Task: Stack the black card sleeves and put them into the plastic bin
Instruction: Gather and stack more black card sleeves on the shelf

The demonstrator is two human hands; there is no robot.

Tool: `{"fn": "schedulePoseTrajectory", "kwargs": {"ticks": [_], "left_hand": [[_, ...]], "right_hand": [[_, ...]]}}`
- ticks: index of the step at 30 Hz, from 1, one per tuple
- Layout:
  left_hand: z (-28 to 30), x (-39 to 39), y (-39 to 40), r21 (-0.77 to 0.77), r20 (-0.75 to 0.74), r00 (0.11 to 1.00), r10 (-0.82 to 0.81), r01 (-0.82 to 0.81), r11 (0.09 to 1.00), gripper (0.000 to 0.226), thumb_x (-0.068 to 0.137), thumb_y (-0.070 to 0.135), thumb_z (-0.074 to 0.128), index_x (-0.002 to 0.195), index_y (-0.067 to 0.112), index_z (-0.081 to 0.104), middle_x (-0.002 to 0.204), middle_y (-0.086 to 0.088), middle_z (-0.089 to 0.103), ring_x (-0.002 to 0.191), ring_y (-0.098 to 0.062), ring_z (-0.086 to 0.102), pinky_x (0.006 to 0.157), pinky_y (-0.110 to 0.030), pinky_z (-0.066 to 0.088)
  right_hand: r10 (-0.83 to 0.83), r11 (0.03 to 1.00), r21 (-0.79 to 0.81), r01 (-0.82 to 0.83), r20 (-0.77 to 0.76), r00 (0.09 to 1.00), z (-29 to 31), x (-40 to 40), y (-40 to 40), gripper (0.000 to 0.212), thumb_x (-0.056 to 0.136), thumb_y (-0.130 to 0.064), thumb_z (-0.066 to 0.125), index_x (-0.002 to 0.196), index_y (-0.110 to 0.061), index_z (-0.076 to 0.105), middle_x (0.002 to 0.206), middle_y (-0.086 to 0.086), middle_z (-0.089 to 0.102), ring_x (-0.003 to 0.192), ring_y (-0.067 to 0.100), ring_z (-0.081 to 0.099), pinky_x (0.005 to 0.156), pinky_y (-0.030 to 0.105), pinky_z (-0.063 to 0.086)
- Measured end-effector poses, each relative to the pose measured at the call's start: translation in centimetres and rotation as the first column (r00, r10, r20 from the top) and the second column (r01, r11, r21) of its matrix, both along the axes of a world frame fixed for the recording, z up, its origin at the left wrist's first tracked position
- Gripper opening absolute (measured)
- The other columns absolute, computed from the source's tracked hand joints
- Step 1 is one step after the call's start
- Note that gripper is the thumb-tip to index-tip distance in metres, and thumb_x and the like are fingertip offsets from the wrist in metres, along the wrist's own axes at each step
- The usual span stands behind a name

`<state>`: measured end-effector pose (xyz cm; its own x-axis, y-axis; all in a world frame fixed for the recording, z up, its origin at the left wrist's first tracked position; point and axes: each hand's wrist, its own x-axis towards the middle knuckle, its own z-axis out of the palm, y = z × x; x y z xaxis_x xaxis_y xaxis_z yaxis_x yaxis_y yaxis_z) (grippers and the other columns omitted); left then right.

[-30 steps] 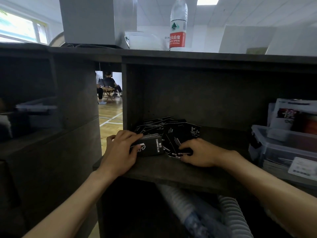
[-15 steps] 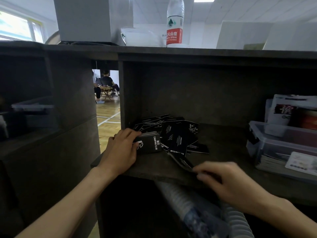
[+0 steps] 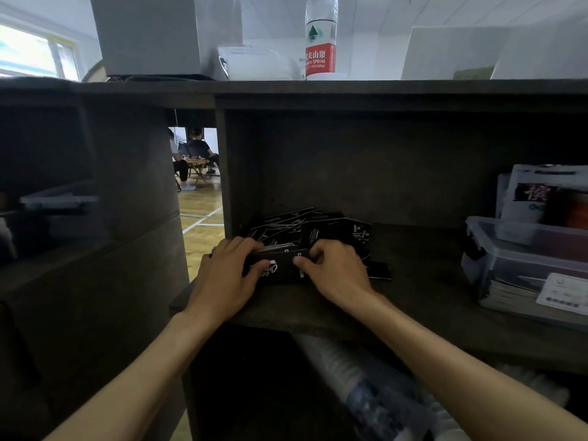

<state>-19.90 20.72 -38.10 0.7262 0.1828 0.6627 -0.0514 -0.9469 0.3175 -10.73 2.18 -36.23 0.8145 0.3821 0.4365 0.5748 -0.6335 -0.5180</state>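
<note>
A stack of black card sleeves (image 3: 280,270) with white print stands on the dark shelf (image 3: 413,281), held from both sides. My left hand (image 3: 227,275) grips its left end and my right hand (image 3: 335,268) grips its right end. Behind the stack lies a loose heap of more black sleeves (image 3: 318,226), and one sleeve (image 3: 380,270) lies flat to the right. The clear plastic bin (image 3: 521,262) sits at the right of the same shelf, apart from both hands.
White packets (image 3: 541,192) stick up out of the bin. On the shelf's top stand a water bottle (image 3: 320,43) and a grey box (image 3: 149,33). Another clear bin (image 3: 60,198) sits in the left compartment. Rolled plastic bags (image 3: 366,377) lie below the shelf.
My right hand came back up from the shelf's front edge and closed on the right end of the stack. My left hand stayed on the stack's left end.
</note>
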Motion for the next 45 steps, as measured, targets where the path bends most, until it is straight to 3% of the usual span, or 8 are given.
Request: {"fn": "schedulePoseTrajectory", "kwargs": {"ticks": [5, 10, 15, 21, 26, 31, 39, 45], "left_hand": [[-0.2, -0.3, 0.0, 0.037, 0.08, 0.997, -0.001, -0.002, 0.999, 0.024, 0.09, 0.024, 0.065, 0.114, 0.024, 0.064, 0.106, 0.011, 0.062, 0.117, -0.015, 0.042, 0.097, -0.055, 0.041], [-0.1, -0.4, -0.3, 0.031, 0.062, 0.998, 0.016, -0.018, 0.999, 0.029, 0.091, 0.015, 0.063, 0.119, 0.02, 0.064, 0.116, 0.004, 0.062, 0.125, -0.016, 0.042, 0.104, -0.057, 0.034], [0.2, -0.3, -0.7, 0.022, -0.047, 0.998, 0.037, -0.036, 0.999, 0.032, 0.097, 0.015, 0.051, 0.128, 0.023, 0.055, 0.126, 0.006, 0.055, 0.119, -0.017, 0.047, 0.093, -0.05, 0.042], [0.1, -0.2, -0.6, 0.06, -0.084, 0.996, 0.043, -0.038, 0.997, 0.045, 0.099, 0.017, 0.046, 0.143, 0.027, 0.047, 0.13, 0.006, 0.05, 0.121, -0.017, 0.042, 0.091, -0.052, 0.043], [0.1, -0.3, -0.4, -0.036, -0.097, 0.995, -0.004, 0.0, 0.999, 0.051, 0.094, 0.031, 0.031, 0.141, 0.025, 0.05, 0.133, 0.006, 0.05, 0.122, -0.013, 0.039, 0.1, -0.052, 0.039], [0.1, 0.0, -0.3, -0.062, -0.072, 0.997, -0.004, 0.0, 0.998, 0.05, 0.094, 0.055, 0.041, 0.134, 0.03, 0.056, 0.128, 0.009, 0.054, 0.12, -0.012, 0.042, 0.099, -0.05, 0.041], [-0.5, 0.1, 0.0, 0.083, 0.079, 0.994, 0.081, -0.087, 0.993, 0.033, 0.093, 0.03, 0.061, 0.126, 0.034, 0.064, 0.116, 0.016, 0.064, 0.132, -0.018, 0.034, 0.108, -0.064, 0.023], [-0.4, -0.1, -0.5, 0.074, 0.038, 0.996, 0.083, -0.086, 0.994, 0.037, 0.095, 0.019, 0.056, 0.13, 0.032, 0.06, 0.124, 0.014, 0.061, 0.133, -0.013, 0.037, 0.113, -0.063, 0.015]], "right_hand": [[0.115, 0.919, -0.376, -0.119, -0.034, 0.993, -0.1, 0.5, -4.0, 0.074, 0.089, -0.066, 0.05, 0.146, -0.02, 0.042, 0.153, 0.003, 0.039, 0.142, 0.021, 0.03, 0.115, 0.036, 0.023], [0.236, 0.844, -0.474, -0.251, -0.092, 0.967, -1.5, -2.3, -7.3, 0.109, 0.07, -0.095, 0.013, 0.153, -0.026, 0.032, 0.162, -0.009, 0.021, 0.149, 0.004, 0.003, 0.118, 0.026, 0.0], [0.333, 0.79, -0.592, -0.161, 0.194, 0.923, -2.1, -5.5, -9.9, 0.064, 0.094, -0.062, 0.04, 0.149, -0.031, 0.036, 0.156, -0.012, 0.033, 0.143, 0.007, 0.023, 0.115, 0.026, 0.02], [0.273, 0.937, 0.089, -0.337, 0.413, 0.869, 0.6, -7.3, -10.7, 0.02, 0.099, -0.013, 0.054, 0.108, -0.023, 0.068, 0.097, -0.011, 0.07, 0.089, 0.006, 0.067, 0.076, 0.025, 0.054], [0.282, 0.809, 0.546, -0.216, -0.039, 0.959, 1.4, -4.7, -5.0, 0.014, 0.099, -0.007, 0.054, 0.094, -0.012, 0.067, 0.09, 0.004, 0.072, 0.087, 0.022, 0.07, 0.072, 0.037, 0.061], [0.06, 0.996, 0.071, -0.054, -0.078, 0.995, -0.6, -1.2, -0.4, 0.022, 0.094, -0.036, 0.061, 0.076, -0.022, 0.063, 0.078, -0.007, 0.062, 0.078, 0.013, 0.06, 0.068, 0.033, 0.049], [0.215, 0.941, -0.248, -0.232, -0.095, 0.972, -0.2, 2.0, -0.4, 0.042, 0.101, -0.023, 0.039, 0.14, -0.022, 0.054, 0.152, 0.0, 0.041, 0.144, 0.021, 0.027, 0.119, 0.043, 0.022], [0.244, 0.881, -0.435, -0.185, 0.082, 0.966, -1.2, -0.7, -4.2, 0.051, 0.086, -0.061, 0.044, 0.123, -0.032, 0.063, 0.133, -0.008, 0.058, 0.131, 0.012, 0.038, 0.104, 0.033, 0.027]]}}
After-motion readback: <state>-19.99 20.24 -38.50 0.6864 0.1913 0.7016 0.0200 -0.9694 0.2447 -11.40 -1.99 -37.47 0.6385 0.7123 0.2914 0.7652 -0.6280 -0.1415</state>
